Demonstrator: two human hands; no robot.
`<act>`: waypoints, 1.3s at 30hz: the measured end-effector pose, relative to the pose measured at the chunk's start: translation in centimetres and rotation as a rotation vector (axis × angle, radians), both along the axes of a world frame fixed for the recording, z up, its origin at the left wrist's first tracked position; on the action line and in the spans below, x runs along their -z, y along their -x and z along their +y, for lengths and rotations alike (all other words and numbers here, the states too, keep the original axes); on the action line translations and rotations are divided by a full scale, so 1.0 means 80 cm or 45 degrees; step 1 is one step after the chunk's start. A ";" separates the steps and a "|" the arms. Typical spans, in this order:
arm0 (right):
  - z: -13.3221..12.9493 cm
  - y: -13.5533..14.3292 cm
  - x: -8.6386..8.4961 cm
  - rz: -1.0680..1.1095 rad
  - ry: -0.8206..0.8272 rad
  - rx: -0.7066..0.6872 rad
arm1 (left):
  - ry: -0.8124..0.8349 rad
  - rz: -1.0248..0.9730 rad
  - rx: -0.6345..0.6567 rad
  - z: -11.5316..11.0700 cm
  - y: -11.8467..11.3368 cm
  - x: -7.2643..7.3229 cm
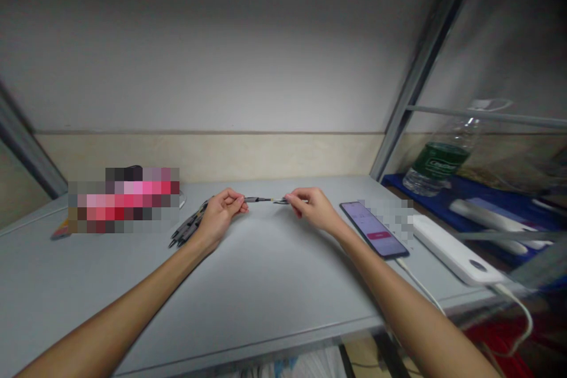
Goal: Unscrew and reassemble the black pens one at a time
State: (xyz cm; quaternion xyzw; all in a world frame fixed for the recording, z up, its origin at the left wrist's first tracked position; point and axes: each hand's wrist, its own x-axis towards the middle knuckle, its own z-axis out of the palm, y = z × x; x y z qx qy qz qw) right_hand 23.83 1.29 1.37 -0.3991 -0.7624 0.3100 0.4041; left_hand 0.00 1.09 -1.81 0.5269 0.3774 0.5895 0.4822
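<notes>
My left hand (224, 212) pinches a slim grey and black pen (257, 199) between thumb and fingertips. The pen lies level above the desk, its narrow tip pointing right. At that tip, my right hand (308, 204) is closed on a small, pale and dark piece that looks like a pen cap (280, 201). Whether the cap touches the tip is too small to tell. Behind my left wrist, a bundle of similar grey pens (188, 229) rests on the desk, partly hidden by that hand.
A phone (375, 229) with a lit screen and a white power bank (456, 251) lie to the right, with white cables. A blurred-out pink and red item (128, 198) is at the left. Beyond a metal rail stands a large clear bottle (443, 156). The grey desk (266, 289) meets a wall.
</notes>
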 end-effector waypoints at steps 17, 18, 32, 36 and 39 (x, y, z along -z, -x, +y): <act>-0.003 0.008 0.002 -0.272 -0.536 0.066 | 0.175 -0.151 0.044 -0.002 0.003 -0.006; -0.003 0.009 0.003 -0.288 -0.541 0.079 | 0.184 -0.160 0.053 -0.004 0.002 -0.007; -0.005 0.006 0.005 -0.333 -0.725 0.037 | 0.283 -0.215 0.140 -0.001 0.003 -0.003; -0.005 0.007 0.005 -0.245 -0.436 0.083 | 0.041 0.068 0.007 -0.004 0.001 -0.005; -0.002 0.006 0.005 -0.216 -0.286 0.095 | -0.072 0.183 -0.020 -0.005 0.003 -0.008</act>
